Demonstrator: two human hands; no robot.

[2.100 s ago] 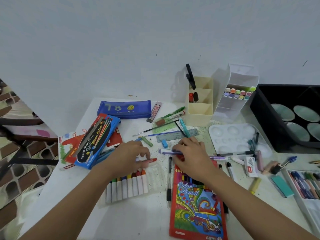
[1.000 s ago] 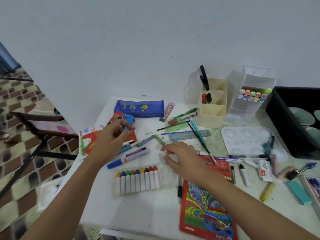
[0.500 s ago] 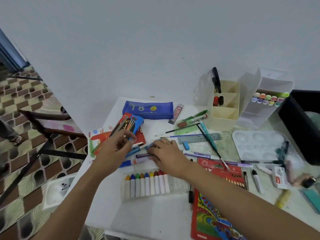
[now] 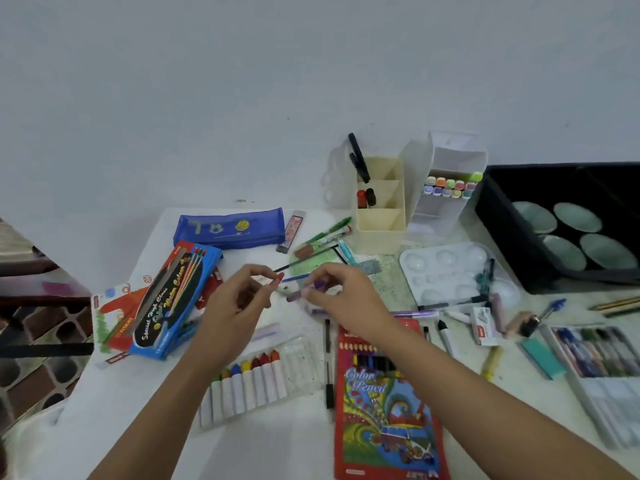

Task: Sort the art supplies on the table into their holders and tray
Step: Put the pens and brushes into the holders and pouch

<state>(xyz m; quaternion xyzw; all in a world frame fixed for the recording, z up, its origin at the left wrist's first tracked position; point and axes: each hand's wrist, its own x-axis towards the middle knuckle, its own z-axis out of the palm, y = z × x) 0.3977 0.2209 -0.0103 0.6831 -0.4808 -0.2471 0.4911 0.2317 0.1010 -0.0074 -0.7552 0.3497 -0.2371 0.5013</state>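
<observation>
The left hand [image 4: 239,303] pinches a red-tipped crayon [image 4: 279,278], the right hand [image 4: 341,296] a purple crayon [image 4: 308,289]; the crayon tray [image 4: 298,355] lies just below both.

Blue pencil pouch [image 4: 229,228]: soft cloth-like, slight sheen. Water-colour box [image 4: 173,299]: glossy printed card. Colour pencil pack [image 4: 384,403]: shiny card, bright print. Crayon tray [image 4: 298,362]: clear thin plastic, crayons paper-wrapped, matt. Cream holder [image 4: 381,220]: matt smooth plastic. Paint palette [image 4: 446,271]: white glossy plastic. Black tray [image 4: 512,244]: dull dark plastic. Table [image 4: 277,448]: white, smooth, paint-speckled.
</observation>
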